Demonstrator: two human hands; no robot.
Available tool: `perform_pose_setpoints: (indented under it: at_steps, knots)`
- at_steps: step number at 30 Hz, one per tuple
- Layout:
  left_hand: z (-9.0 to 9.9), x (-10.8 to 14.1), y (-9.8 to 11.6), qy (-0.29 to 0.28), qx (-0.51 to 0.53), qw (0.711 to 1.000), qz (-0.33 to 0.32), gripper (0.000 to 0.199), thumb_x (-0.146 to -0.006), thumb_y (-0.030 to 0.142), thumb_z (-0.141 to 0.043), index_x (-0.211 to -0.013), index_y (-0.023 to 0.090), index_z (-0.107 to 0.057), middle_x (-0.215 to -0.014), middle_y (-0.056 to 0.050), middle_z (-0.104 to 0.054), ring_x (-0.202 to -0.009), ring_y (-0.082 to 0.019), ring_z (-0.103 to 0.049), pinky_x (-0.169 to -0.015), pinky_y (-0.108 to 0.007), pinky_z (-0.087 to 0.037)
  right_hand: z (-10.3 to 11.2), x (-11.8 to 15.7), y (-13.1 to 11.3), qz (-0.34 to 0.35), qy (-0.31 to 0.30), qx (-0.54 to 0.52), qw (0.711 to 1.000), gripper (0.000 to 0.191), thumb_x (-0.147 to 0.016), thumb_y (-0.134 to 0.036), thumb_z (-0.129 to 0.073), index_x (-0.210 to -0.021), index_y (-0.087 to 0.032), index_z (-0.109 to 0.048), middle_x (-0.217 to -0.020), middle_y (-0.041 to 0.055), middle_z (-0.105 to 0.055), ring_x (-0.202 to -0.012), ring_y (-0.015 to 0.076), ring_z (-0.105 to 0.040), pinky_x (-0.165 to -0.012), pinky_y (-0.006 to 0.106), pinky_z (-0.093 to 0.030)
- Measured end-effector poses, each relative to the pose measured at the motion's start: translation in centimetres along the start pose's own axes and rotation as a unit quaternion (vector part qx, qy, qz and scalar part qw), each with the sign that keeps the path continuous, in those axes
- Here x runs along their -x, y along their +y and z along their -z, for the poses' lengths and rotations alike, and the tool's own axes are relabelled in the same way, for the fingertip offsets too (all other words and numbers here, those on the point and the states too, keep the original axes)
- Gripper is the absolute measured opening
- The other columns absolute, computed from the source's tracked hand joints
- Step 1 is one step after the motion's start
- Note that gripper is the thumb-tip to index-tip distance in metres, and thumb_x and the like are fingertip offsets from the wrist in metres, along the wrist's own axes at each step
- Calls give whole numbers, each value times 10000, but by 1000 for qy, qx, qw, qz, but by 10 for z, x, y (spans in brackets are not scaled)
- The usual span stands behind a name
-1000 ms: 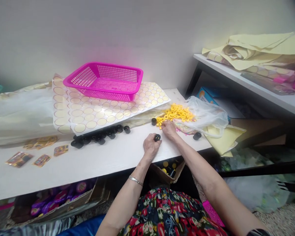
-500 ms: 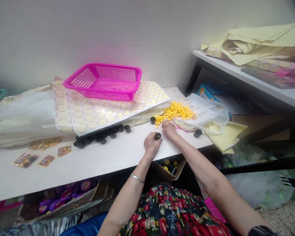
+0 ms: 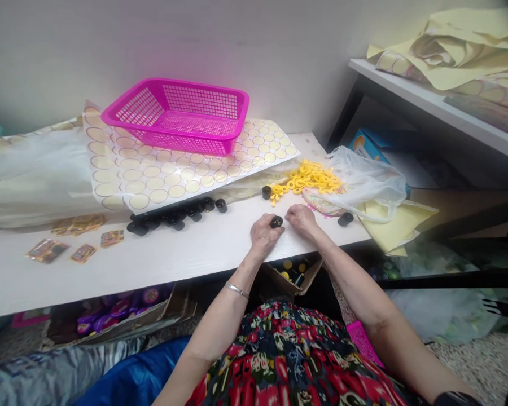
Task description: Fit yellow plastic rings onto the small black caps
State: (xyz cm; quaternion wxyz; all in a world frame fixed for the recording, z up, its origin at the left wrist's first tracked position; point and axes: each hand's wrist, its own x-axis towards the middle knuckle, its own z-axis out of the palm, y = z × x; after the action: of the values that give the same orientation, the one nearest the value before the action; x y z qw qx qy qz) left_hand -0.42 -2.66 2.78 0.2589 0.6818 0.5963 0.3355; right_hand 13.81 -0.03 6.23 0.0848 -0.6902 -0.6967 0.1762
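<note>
One black cap (image 3: 276,222), likely light, rigid, best side-gripped, is grasped by the left hand (image 3: 265,233); the nearby right hand (image 3: 302,221) curls, contents unclear.

Small black cap (image 3: 276,222), in left hand (image 3: 263,232), seemingly yellow-flecked, yellow pieces (image 3: 312,179) heaped beyond

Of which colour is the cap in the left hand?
The cap is mostly black; the head view shows it.

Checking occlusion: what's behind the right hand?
Visible beyond the right hand: a pile of yellow ring-ended plastic pieces, a translucent plastic bag to the pile's right, and a patterned item I can't identify. Hidden: the white tabletop directly beneath the hand and anything it may hold.
</note>
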Motion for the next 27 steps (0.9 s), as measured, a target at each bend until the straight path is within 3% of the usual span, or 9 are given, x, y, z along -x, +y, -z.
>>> perform_pose_setpoints:
  at_steps: [6, 14, 19, 22, 27]
  knots:
    - [1, 0, 1, -7, -9, 1000, 1, 210, -651, 301, -632, -850, 234, -624, -819, 30, -604, -727, -121, -534, -631, -225, -387, -3, -8, 7, -7, 32, -5, 999, 195, -783, -230, -495, -838, -172, -672, -904, 73, -670, -863, 178, -580, -693, 254, -372]
    - [1, 0, 0, -6, -15, 1000, -12, 191, -659, 308, -624, -834, 234, -617, -827, 27, -605, -713, -118, -529, -605, -228, -371, -11, 1, 13, 73, 66, 8, 995, 119, -760, -169, -508, -766, -165, -626, -871, 65, -617, -821, 177, -552, -662, 263, -358]
    - [0, 1, -1, -1, -17, 999, -35, 137, -677, 308, -598, -785, 224, -610, -781, 23, -585, -695, -112, -518, -614, -226, -370, -9, 7, 5, 145, 125, -86, 978, 110, -788, -166, -483, -748, -175, -585, -802, 30, -572, -783, 152, -533, -675, 253, -373]
    - [1, 1, 1, -4, -24, 999, -30, 121, -714, 312, -549, -766, 222, -610, -759, 16, -581, -685, -114, -517, -607, -226, -368, -3, 13, -6, 208, 110, -87, 968, 125, -802, -178, -477, -739, -186, -585, -790, 22, -550, -790, 149, -512, -686, 249, -371]
    - [4, 2, 5, -11, -21, 1000, -14, 153, -723, 303, -528, -818, 232, -625, -778, 8, -596, -708, -125, -530, -644, -233, -387, 4, 21, -19, 215, 70, 21, 974, 165, -822, -177, -453, -752, -180, -603, -823, 46, -542, -825, 165, -476, -706, 259, -352]
